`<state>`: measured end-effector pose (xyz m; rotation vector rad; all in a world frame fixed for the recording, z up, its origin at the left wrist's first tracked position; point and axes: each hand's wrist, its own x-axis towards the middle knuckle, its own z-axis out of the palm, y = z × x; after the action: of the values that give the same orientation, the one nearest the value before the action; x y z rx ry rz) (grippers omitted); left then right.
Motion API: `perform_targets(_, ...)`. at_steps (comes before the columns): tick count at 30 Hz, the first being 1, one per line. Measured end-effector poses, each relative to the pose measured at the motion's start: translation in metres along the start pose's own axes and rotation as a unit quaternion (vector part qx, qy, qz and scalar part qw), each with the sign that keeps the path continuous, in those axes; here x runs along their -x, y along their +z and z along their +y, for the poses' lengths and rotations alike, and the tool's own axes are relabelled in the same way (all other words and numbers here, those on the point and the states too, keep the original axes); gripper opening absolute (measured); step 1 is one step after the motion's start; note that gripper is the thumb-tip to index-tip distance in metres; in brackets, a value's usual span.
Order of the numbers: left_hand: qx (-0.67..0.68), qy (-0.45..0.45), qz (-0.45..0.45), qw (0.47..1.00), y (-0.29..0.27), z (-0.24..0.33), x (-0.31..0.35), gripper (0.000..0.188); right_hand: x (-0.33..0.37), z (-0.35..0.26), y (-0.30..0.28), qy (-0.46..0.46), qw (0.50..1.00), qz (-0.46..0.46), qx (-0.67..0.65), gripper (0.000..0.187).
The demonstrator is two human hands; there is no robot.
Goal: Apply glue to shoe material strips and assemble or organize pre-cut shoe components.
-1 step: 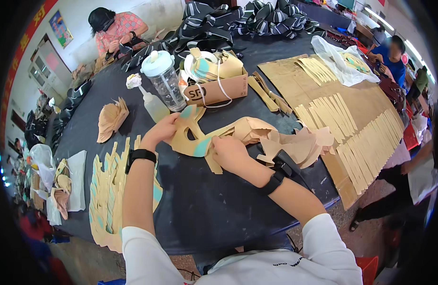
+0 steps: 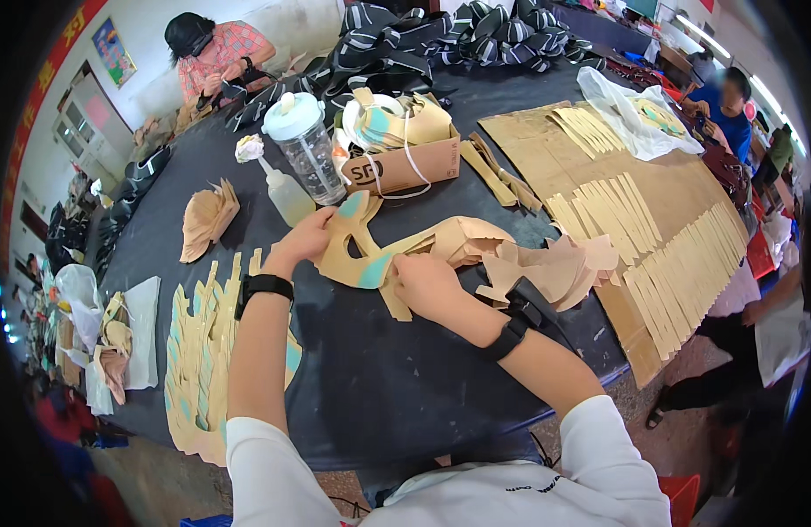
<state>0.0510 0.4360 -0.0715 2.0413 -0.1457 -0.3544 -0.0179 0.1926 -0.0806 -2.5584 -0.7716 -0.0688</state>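
1. Hardly anything has moved since the earlier frame: in the head view, the bottle (image 2: pixel 289 202), cup (image 2: pixel 307 154) and box (image 2: pixel 410 165) sit a touch further right, while both hands keep nearly the same places.
2. Left hand (image 2: pixel 305 239): fingers and thumb are together, clamped on the upper left edge of a tan piece (image 2: pixel 340 265) with aqua patches and an oval hole.
3. Right hand (image 2: pixel 426 283): its fingers are curled in and pinched on the piece's right edge, beside an aqua patch; a short tan strip hangs below the fingertips.
4. That piece lies between the two hands, over the middle of the dark table (image 2: pixel 353 386), just in front of the bottle.
5. Behind the right hand, a tan pile (image 2: pixel 555 270) of curved cut parts spreads to the right.
6. Left of the left forearm lie long strips (image 2: pixel 199 351), some with aqua patches; a fanned tan bundle (image 2: pixel 209 221) rests beyond them.
7. Further right, rows of narrow tan slips (image 2: pixel 682 285) cover part of a cardboard sheet (image 2: pixel 530 145), with a plastic bag (image 2: pixel 629 110) at its far end.
8. Across the table, a co-worker (image 2: pixel 225 54) bends beside a heap of black straps (image 2: pixel 476 37).
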Motion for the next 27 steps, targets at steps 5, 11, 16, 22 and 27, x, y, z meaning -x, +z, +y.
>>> perform_targets(5,-0.448,0.029,0.24,0.861,0.025,-0.002,0.016,0.042,0.003,-0.021,-0.016,0.004,1.0,-0.017,0.017,0.017)
perform_targets(11,-0.518,-0.05,0.247,0.817,0.017,0.039,0.086,0.021,0.007,0.022,-0.032,0.073,0.953,0.214,0.2,0.015)
perform_targets(16,-0.523,-0.151,-0.016,0.838,0.045,0.044,0.192,0.032,0.013,0.0,-0.029,-0.045,0.946,0.268,0.178,0.016)
perform_targets(22,-0.6,-0.083,0.057,0.793,0.08,0.016,0.226,0.013,0.024,-0.076,0.037,-0.282,0.959,0.0,-0.013,0.019)
perform_targets(27,-0.594,-0.077,0.163,0.784,0.066,0.015,0.237,0.008,0.021,-0.114,0.081,-0.328,0.944,0.027,-0.021,0.031)
